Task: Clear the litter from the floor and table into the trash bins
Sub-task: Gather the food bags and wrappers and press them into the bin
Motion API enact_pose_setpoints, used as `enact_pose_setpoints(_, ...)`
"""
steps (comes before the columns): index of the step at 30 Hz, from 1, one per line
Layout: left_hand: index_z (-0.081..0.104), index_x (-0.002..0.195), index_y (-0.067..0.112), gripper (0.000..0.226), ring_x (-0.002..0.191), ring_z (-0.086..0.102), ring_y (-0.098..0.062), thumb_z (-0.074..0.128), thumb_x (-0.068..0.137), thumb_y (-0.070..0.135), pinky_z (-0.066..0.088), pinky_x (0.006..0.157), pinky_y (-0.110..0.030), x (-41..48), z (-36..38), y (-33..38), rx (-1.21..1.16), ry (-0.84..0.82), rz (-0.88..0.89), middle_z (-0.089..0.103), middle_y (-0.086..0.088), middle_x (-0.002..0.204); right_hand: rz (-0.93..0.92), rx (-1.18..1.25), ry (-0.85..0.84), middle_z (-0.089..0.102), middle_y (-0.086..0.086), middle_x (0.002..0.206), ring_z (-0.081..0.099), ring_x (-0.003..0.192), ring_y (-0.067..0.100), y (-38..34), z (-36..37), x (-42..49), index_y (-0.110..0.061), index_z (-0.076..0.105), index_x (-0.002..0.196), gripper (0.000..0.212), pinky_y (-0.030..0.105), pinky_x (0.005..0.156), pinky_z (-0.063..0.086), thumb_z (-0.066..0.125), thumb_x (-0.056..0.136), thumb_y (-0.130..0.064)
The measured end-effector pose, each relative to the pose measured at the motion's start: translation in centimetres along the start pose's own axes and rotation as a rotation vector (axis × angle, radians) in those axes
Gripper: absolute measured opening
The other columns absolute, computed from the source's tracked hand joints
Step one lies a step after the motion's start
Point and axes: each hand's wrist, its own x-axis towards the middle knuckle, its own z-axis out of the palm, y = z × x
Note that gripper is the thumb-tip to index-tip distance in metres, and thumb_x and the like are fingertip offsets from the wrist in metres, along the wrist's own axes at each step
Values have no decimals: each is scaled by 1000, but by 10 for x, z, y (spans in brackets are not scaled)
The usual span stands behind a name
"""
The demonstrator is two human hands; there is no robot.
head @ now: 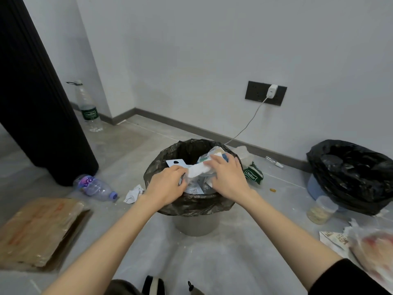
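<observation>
The tall clear bottle (88, 107) standing at about ten o'clock by the wall carries a green label reading "Cestbon", and the same brand shows in white on the crumpled green wrapper (253, 174) at about three o'clock from the grey bin (192, 206). The crushed bottle (94, 187) lying at nine o'clock has purple lettering (too distorted to read), and red print on the flattened cardboard (38, 231) at eight o'clock is likewise illegible.

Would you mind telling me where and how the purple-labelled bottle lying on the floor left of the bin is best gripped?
Probably the purple-labelled bottle is best gripped from above, across its mid-body. It lies on its side with the cap toward the bin; the body is widest there and open on both sides, while the neck is narrow.
</observation>
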Motion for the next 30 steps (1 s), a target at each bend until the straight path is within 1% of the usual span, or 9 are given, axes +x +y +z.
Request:
enact_pose_setpoints(3,45,138,24,41,123,49,-19,36,98,29,46,89,-35,1,6,11,-19,18,27,46,6,142,15,3,41,31,3,155,30,140,25,-2,1,-5,-18,42,143,48,39,116,20,42,95,-18)
enact_pose_setpoints(5,47,135,22,39,121,50,-22,32,99,29,48,89,-38,5,12,19,-15,-25,34,50,4,138,70,-3,-175,18,8,159,32,140,29,-2,3,-4,-15,35,146,46,41,112,26,28,102,-28)
enact_pose_setpoints(8,53,123,16,39,114,54,-28,25,100,30,46,85,-40,11,21,28,75,-187,24,56,-4,129,115,-143,-577,9,17,159,16,147,28,-3,5,4,-11,28,147,51,52,118,6,11,103,-30)
enact_pose_setpoints(12,57,110,11,39,107,55,-31,23,99,29,38,84,-39,14,21,33,124,-303,-14,60,-12,118,65,-266,-710,38,10,148,27,140,29,-10,-3,15,-10,47,132,46,62,114,-3,14,101,-18)
enact_pose_setpoints(15,55,103,12,36,108,53,-28,24,98,29,35,89,-41,14,19,32,118,-302,17,60,-8,116,23,-261,-585,54,6,132,42,130,27,-3,-2,13,-16,57,121,41,64,113,-2,23,99,-20)
enact_pose_setpoints(18,53,101,12,30,112,52,-28,28,99,29,35,93,-41,11,14,33,121,-216,50,57,-5,118,-28,-173,-374,52,3,138,39,133,24,10,-11,1,-22,51,132,40,57,115,4,34,97,-22)
enact_pose_setpoints(21,52,122,13,36,125,46,-27,32,99,31,37,100,-42,7,7,41,122,-144,53,47,-6,140,-34,-88,-266,40,-2,150,32,139,20,21,-28,-15,-27,38,145,48,52,116,10,36,97,-24)
enact_pose_setpoints(24,51,126,13,37,122,49,-26,36,97,29,41,92,-39,4,-1,53,126,-62,44,49,-5,137,-22,-37,-199,31,-6,155,32,140,21,31,-40,-27,-30,30,149,53,46,113,24,37,97,-24)
enact_pose_setpoints(30,46,134,16,40,111,53,-27,37,97,25,44,78,-37,0,-17,108,76,96,70,56,-4,127,59,40,-28,45,-4,146,41,133,23,66,-62,-65,-30,35,146,52,40,102,40,44,95,-24)
